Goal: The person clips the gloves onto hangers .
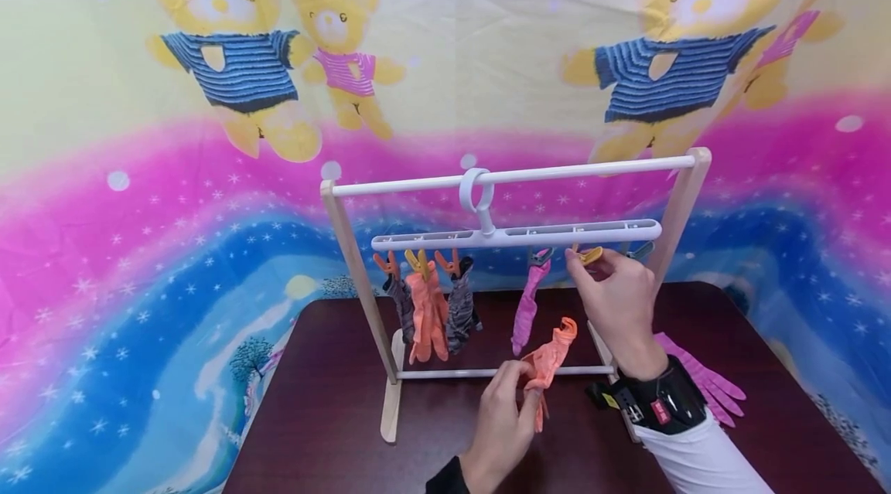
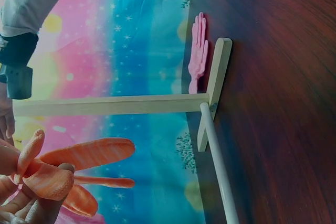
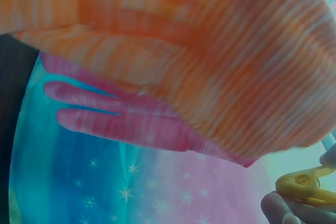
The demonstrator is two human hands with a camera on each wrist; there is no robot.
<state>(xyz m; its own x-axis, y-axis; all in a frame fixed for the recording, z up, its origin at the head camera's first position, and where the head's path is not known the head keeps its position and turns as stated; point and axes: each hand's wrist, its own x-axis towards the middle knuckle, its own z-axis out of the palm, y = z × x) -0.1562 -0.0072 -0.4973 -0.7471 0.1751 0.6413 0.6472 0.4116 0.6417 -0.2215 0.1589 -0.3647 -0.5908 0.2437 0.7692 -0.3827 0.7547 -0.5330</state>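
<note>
Low in front of the rack, my left hand (image 1: 503, 420) pinches an orange glove (image 1: 550, 355). Its cuff points up and its fingers dangle, spread in the left wrist view. My right hand (image 1: 619, 304) pinches a yellow clothespin (image 1: 590, 255) under the right half of a white hanger (image 1: 518, 236). In the right wrist view the orange glove (image 3: 220, 61) fills much of the picture, apart from the yellow clothespin (image 3: 299, 186). Just left of the right hand, a pink glove (image 1: 530, 308) hangs from a dark clothespin (image 1: 541, 257).
An orange glove (image 1: 428, 312) and two dark grey gloves, one nearer the middle (image 1: 461, 312), hang at left. The wooden rack's white bar (image 1: 571, 171) carries the hanger. Another pink glove (image 1: 703, 382) lies on the dark table (image 1: 299, 432), right of the rack.
</note>
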